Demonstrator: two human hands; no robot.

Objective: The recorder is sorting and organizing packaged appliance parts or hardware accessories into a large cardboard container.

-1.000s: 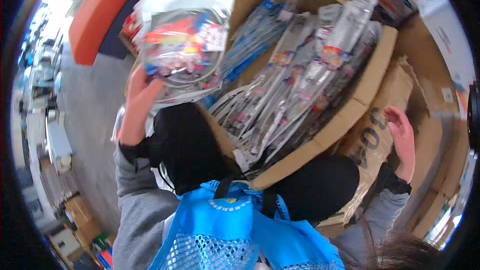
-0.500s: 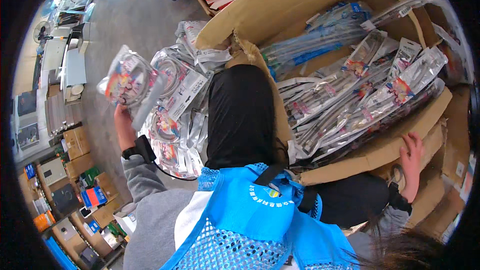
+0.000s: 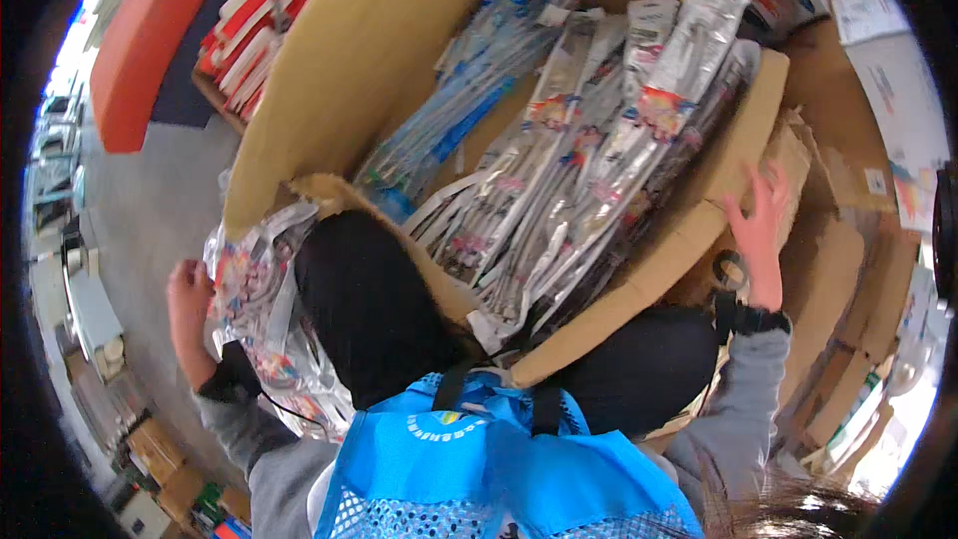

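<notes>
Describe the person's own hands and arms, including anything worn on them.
The left grip and right grip are bare, without gloves. Long grey fabric sleeves end at black wristbands; a thin black cable runs from the left wristband.

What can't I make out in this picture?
All in the head view:
Whatever lies under the long packets in the cardboard box: covered by them.
The right edge of the packet pile: behind the left leg.
Whether the left hand touches the pile: blurred.
Hair: blurred, cut off by the lower edge.
</notes>
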